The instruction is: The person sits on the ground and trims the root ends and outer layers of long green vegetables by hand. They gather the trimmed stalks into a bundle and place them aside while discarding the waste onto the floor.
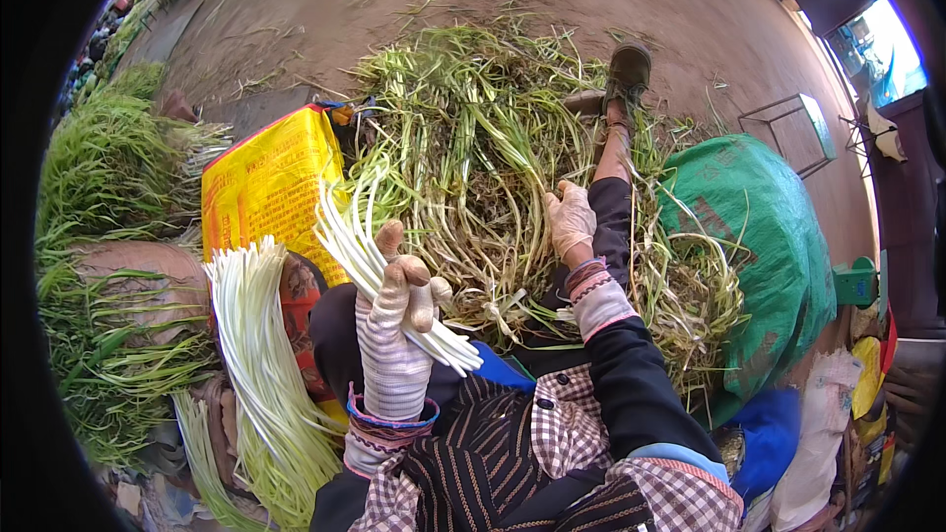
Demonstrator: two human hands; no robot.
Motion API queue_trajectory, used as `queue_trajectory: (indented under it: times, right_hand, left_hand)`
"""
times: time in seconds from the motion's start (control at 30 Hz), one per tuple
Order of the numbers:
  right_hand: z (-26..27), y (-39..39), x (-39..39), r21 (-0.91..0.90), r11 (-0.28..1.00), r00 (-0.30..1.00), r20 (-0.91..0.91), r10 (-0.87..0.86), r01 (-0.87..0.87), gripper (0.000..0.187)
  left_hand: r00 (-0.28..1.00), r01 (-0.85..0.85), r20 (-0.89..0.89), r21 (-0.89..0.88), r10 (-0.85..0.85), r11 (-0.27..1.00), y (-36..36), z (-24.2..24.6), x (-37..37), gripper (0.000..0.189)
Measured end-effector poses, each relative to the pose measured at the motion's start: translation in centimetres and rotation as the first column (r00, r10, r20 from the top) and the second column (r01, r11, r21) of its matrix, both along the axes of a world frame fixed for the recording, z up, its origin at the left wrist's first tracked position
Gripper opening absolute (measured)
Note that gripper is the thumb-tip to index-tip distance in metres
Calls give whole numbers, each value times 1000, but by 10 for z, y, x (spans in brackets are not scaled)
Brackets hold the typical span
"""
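Note:
My left hand (403,303), in a striped knit glove with stained fingertips, is closed around a small bunch of peeled white stalks (355,236) that look like garlic chives or scallions. My right hand (573,222), in a thin pale glove, rests at the right side of a heap of unpeeled green stalks (473,155); its fingers touch the stalks, but whether they grip any is hidden. At my left, a large bundle of clean white stalks (255,325) lies with its pale green leaves towards me.
A yellow printed sack (270,185) lies beyond the clean bundle. Leafy green piles (111,162) line the far left. On the right are a stuffed green woven sack (768,266), dry peelings (680,295), a metal-framed stool (813,125) and a blue bag (768,436).

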State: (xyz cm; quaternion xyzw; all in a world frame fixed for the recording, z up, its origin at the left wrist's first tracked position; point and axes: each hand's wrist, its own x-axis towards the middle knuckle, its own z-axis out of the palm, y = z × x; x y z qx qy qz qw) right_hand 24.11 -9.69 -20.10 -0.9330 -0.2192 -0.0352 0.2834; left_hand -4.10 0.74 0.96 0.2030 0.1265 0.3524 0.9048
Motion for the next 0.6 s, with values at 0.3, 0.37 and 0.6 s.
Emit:
queue_trajectory:
  times: [0.3, 0.37, 0.6]
  right_hand:
    - [38, -5, -12, 53, 977, 975, 95, 199, -204, 23]
    - [72, -10, -20, 357, 934, 997, -54, 51, -29, 19]
    - [134, -46, -42, 722, 692, 932, -247, 264, -5, 16]
  left_hand:
    - [981, -37, -189, 28, 42, 999, -5, 1, 2, 46]
    - [978, -20, -206, 32, 26, 999, -5, -1, 2, 46]
    - [954, -9, -299, 78, 32, 997, -5, -6, 9, 41]
